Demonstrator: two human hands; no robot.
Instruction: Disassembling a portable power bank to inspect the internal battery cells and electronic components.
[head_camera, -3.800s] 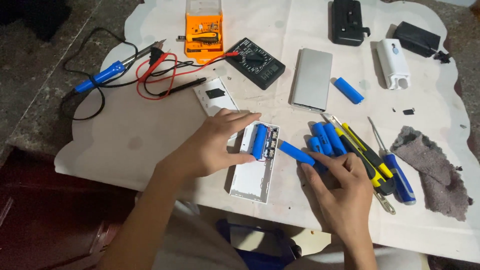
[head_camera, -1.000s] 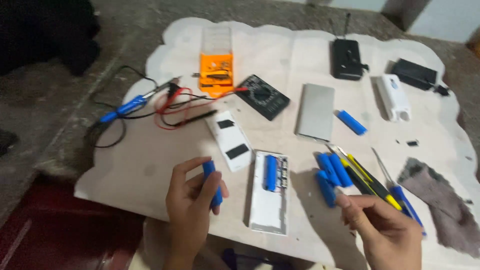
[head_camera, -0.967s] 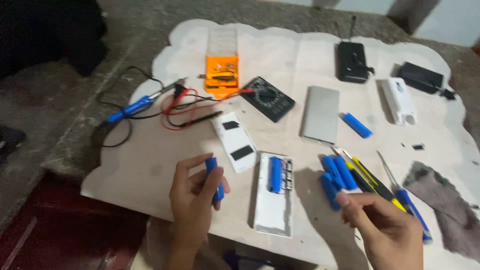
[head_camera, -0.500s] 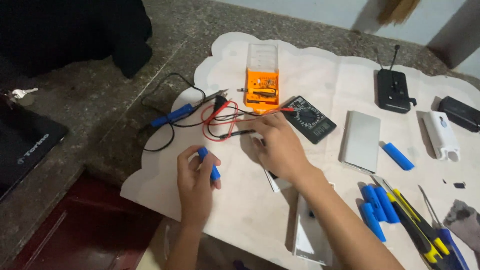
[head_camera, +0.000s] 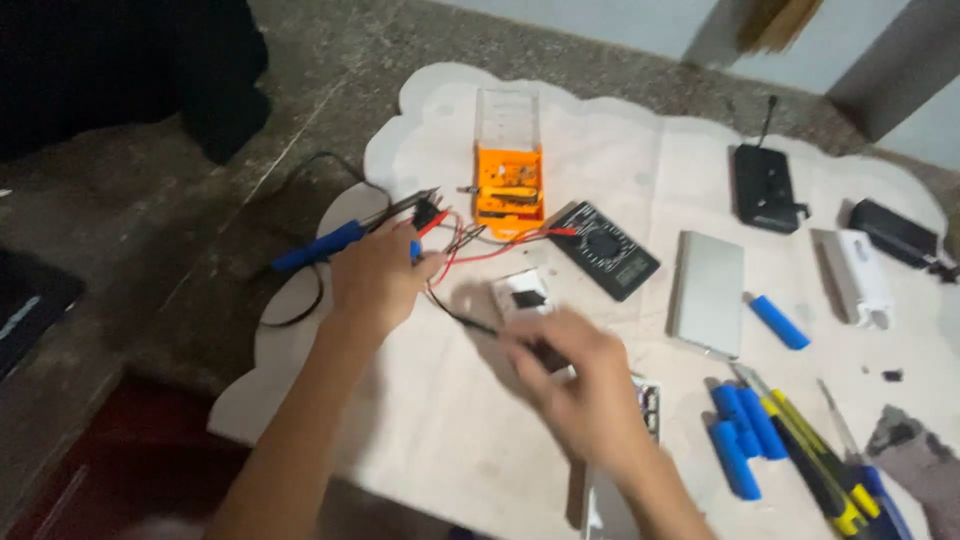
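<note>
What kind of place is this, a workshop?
Probably a makeshift electronics repair spot on a floor: a multimeter with probe leads, loose blue battery cells, and screwdrivers on a white sheet.

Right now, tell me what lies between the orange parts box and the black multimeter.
In the head view, red test-lead wire runs across the pale mat between the orange parts box and the black multimeter; nothing else.

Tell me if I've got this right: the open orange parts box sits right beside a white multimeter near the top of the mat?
Not quite. In the head view the multimeter is black, not white. It does lie right beside the open orange parts box, near the top of the mat.
</note>
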